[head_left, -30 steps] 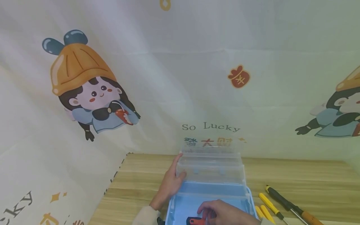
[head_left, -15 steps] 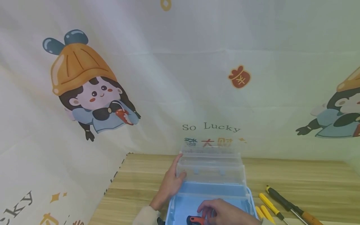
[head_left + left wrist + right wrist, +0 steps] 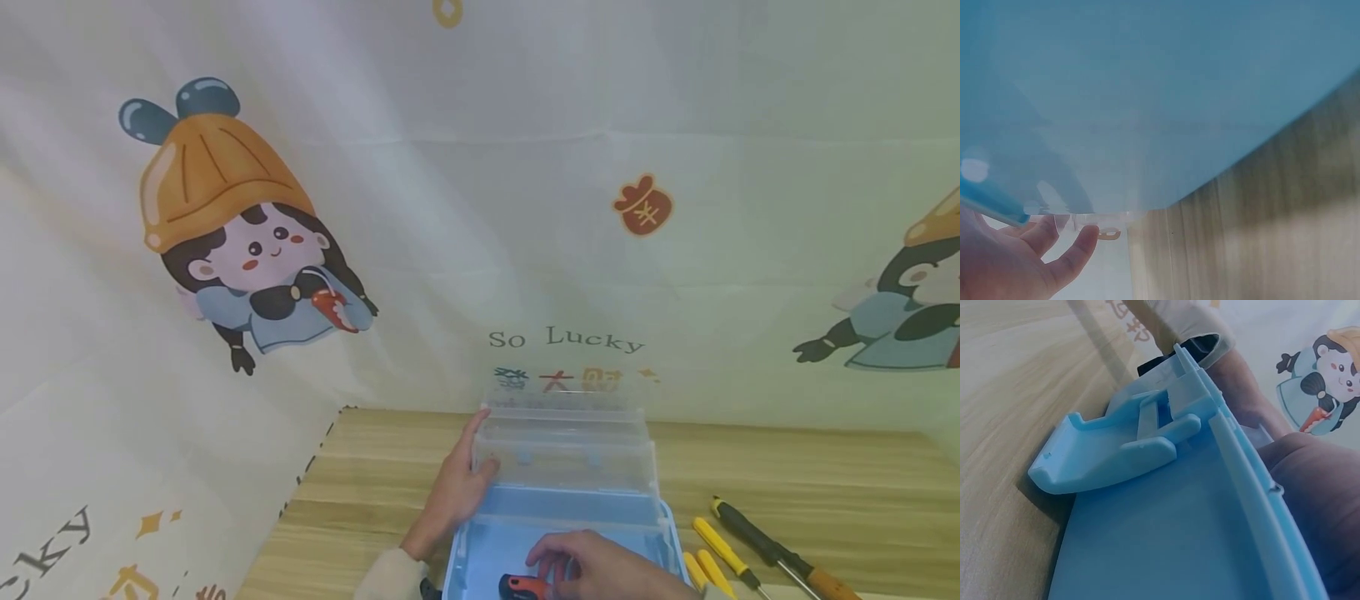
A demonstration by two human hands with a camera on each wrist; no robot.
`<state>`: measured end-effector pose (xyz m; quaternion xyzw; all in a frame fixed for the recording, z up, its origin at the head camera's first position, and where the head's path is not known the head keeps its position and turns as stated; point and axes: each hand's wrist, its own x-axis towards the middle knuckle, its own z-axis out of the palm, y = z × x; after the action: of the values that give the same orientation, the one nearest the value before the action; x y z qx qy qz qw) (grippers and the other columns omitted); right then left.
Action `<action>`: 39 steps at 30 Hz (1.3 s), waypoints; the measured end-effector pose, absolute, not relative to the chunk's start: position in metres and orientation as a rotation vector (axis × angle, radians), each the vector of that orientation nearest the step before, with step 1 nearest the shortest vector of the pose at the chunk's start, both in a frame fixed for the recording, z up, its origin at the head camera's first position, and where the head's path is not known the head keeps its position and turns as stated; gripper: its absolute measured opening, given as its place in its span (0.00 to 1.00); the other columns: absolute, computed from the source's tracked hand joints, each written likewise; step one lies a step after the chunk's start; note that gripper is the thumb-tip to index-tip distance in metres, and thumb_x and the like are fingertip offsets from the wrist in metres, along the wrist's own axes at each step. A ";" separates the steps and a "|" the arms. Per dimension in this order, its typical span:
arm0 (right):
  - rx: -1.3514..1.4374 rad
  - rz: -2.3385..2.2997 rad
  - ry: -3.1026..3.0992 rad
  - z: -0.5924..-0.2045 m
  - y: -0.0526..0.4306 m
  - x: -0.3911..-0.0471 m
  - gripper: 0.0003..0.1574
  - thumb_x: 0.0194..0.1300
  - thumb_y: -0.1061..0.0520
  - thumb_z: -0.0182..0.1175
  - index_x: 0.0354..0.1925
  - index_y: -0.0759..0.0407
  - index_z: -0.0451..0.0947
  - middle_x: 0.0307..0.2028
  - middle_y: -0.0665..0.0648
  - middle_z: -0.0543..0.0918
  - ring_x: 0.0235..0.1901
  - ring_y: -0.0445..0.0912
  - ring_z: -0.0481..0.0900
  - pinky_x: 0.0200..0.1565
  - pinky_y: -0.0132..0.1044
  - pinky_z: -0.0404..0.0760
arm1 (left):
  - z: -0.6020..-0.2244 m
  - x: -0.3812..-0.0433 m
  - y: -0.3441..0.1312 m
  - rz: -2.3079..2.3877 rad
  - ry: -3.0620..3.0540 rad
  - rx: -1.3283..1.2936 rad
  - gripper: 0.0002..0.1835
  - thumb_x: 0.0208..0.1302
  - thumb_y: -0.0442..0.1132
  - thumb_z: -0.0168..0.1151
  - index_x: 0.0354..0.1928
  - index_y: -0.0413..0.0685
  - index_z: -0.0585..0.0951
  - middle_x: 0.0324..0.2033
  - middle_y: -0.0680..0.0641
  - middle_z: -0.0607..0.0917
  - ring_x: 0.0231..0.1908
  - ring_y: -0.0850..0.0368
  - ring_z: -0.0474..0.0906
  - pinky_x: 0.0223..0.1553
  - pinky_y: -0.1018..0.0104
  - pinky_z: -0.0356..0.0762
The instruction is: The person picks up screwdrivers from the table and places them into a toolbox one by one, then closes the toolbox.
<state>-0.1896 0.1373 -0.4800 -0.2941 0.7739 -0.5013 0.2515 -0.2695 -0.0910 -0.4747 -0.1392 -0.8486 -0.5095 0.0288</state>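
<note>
Much of the blue box (image 3: pixel 480 560) lies out of my sight.
My head view cuts off its near side at the bottom edge, along with the ends of the yellow handles (image 3: pixel 716 571) and the tips of the yellow-handled tool (image 3: pixel 720 542) and black-handled tool (image 3: pixel 746 529); the right fingers (image 3: pixel 551 547) cover part of the red-and-black tool (image 3: pixel 522 587), so I can't tell its full shape, and in my right wrist view the box's wall hides it; I can't make out all the left fingers (image 3: pixel 1075 259) at the clear lid (image 3: pixel 562 468).
</note>
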 end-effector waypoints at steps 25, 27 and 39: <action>-0.836 -1.329 2.065 -0.461 0.152 -0.177 0.14 0.68 0.50 0.61 0.50 0.51 0.82 0.37 0.44 0.84 0.35 0.38 0.80 0.36 0.31 0.79 | -0.474 -0.271 -0.091 -1.553 -2.613 -0.448 0.36 0.72 0.39 0.53 0.76 0.74 0.54 0.72 0.44 0.66 0.68 0.38 0.67 0.63 0.34 0.67; -0.859 -1.322 2.057 -0.458 0.155 -0.177 0.13 0.70 0.51 0.59 0.50 0.52 0.82 0.39 0.43 0.84 0.36 0.37 0.80 0.37 0.31 0.79 | -0.474 -0.271 -0.091 -1.552 -2.614 -0.449 0.36 0.72 0.40 0.54 0.76 0.75 0.53 0.72 0.44 0.66 0.67 0.39 0.67 0.63 0.35 0.67; -1.095 -1.318 1.965 -0.452 0.172 -0.181 0.17 0.70 0.60 0.57 0.54 0.64 0.78 0.40 0.43 0.83 0.37 0.31 0.79 0.41 0.29 0.81 | -0.476 -0.269 -0.092 -1.579 -2.606 -0.473 0.37 0.73 0.38 0.52 0.76 0.77 0.52 0.72 0.46 0.66 0.67 0.40 0.68 0.63 0.35 0.68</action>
<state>-0.1812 0.1718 -0.4521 -0.4050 0.7270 -0.4875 0.2642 -0.2688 -0.0923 -0.4761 -0.1533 -0.8448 -0.5118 0.0293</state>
